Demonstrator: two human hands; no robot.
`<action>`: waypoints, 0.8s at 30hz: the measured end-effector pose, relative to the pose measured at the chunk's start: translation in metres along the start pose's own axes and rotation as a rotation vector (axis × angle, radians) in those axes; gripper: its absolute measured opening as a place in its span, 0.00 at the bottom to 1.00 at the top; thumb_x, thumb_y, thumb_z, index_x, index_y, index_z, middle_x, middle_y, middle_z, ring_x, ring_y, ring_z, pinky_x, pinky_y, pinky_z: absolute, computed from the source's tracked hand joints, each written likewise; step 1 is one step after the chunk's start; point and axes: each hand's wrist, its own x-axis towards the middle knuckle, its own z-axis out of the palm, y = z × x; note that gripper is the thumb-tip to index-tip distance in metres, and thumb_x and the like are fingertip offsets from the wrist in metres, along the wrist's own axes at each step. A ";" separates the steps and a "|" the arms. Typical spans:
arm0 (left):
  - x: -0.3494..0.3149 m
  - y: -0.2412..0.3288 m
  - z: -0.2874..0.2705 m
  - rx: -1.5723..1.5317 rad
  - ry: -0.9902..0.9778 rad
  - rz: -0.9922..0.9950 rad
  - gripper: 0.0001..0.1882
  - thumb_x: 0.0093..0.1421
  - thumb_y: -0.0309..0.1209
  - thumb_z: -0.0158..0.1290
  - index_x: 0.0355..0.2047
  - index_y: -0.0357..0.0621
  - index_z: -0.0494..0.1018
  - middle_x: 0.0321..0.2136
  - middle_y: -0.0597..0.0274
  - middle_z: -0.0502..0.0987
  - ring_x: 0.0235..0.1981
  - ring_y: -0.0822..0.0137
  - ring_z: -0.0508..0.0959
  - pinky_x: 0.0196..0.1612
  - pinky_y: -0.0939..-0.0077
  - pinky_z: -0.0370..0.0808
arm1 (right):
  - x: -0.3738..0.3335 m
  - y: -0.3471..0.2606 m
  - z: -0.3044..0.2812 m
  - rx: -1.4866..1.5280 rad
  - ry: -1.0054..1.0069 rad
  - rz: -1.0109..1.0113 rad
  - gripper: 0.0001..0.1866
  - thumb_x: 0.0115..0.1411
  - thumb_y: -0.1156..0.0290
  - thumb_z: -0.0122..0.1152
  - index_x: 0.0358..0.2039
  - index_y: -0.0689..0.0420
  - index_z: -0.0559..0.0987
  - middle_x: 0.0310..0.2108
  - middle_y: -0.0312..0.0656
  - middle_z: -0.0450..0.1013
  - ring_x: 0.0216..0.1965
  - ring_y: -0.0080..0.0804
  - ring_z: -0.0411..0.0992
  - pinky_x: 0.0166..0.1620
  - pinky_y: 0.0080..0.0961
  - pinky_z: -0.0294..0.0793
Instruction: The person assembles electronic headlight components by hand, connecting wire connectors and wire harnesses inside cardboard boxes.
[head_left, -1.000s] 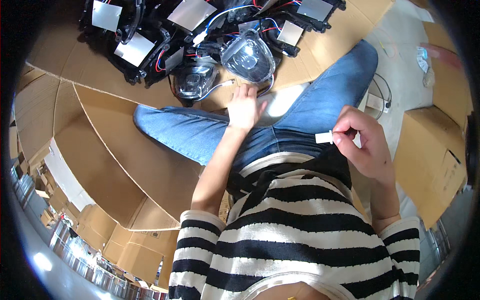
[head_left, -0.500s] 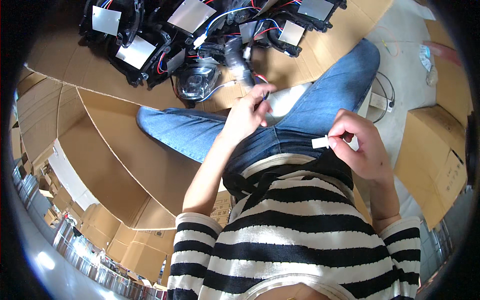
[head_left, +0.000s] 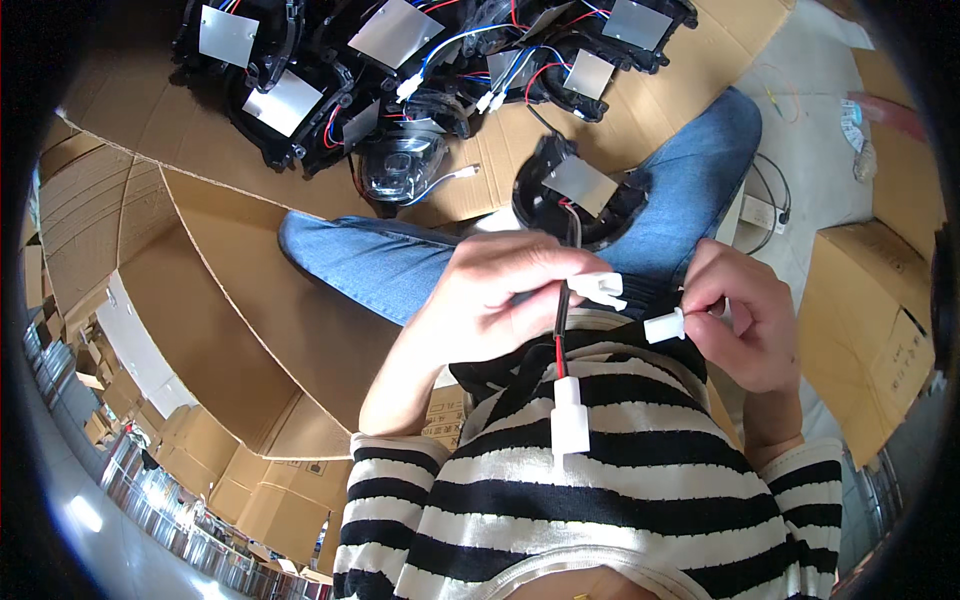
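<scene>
My left hand point(head_left: 500, 295) is closed around a white wire connector point(head_left: 600, 288) that sticks out past the fingertips. Below it dangles a second white connector point(head_left: 570, 425) on a red and black wire, in front of my striped shirt. These wires run up to a black lamp unit point(head_left: 532, 185) with a silver plate, lying between my thighs. My right hand point(head_left: 745, 318) pinches a small white plug point(head_left: 664, 327). A short gap parts this plug from the connector in my left hand. What trails from the plug is hidden by my right fingers.
More black lamp units point(head_left: 285, 105) with silver plates and coloured wires crowd the cardboard point(head_left: 120, 110) ahead. One clear-lensed lamp point(head_left: 400, 165) lies nearest. An open carton point(head_left: 240, 300) is at my left, another cardboard box point(head_left: 860, 320) at my right. A power strip point(head_left: 762, 213) sits beyond my right knee.
A lamp unit, blurred near the pile before, now lies between my thighs. My left hand has come nearer with its white connectors. The right hand's plug has shifted slightly right and nearer.
</scene>
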 end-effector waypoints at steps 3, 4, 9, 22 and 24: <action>0.000 0.004 0.002 0.201 0.028 0.077 0.08 0.51 0.25 0.48 0.31 0.34 0.72 0.22 0.57 0.72 0.25 0.67 0.72 0.29 0.76 0.69 | 0.001 -0.005 0.001 0.018 0.037 -0.046 0.04 0.43 0.78 0.55 0.20 0.59 0.69 0.18 0.36 0.64 0.19 0.21 0.58 0.22 0.17 0.54; 0.001 0.002 0.004 0.199 0.027 0.080 0.08 0.51 0.25 0.48 0.31 0.34 0.72 0.22 0.57 0.72 0.25 0.67 0.72 0.29 0.76 0.69 | 0.002 -0.006 0.001 0.030 0.046 -0.061 0.04 0.42 0.78 0.56 0.20 0.59 0.70 0.18 0.36 0.65 0.19 0.21 0.58 0.22 0.16 0.54; -0.005 0.001 0.002 -0.364 -0.162 -0.212 0.04 0.52 0.19 0.44 0.28 0.36 0.68 0.27 0.55 0.72 0.23 0.64 0.71 0.28 0.74 0.69 | 0.008 -0.011 -0.001 0.031 0.076 -0.053 0.03 0.43 0.79 0.55 0.20 0.59 0.70 0.18 0.35 0.64 0.18 0.22 0.57 0.21 0.16 0.54; -0.010 -0.010 0.000 -0.481 -0.281 -0.025 0.09 0.56 0.30 0.43 0.27 0.34 0.66 0.24 0.56 0.70 0.26 0.61 0.71 0.28 0.73 0.66 | 0.011 -0.009 0.007 -0.039 -0.020 0.004 0.02 0.42 0.80 0.52 0.18 0.60 0.68 0.18 0.36 0.62 0.19 0.21 0.57 0.22 0.17 0.53; -0.010 -0.012 0.000 -0.492 -0.286 -0.031 0.08 0.56 0.29 0.43 0.28 0.34 0.66 0.24 0.57 0.71 0.25 0.62 0.71 0.29 0.73 0.66 | 0.011 -0.006 0.011 -0.050 0.003 -0.017 0.02 0.42 0.80 0.51 0.18 0.60 0.68 0.18 0.36 0.62 0.19 0.22 0.57 0.22 0.17 0.53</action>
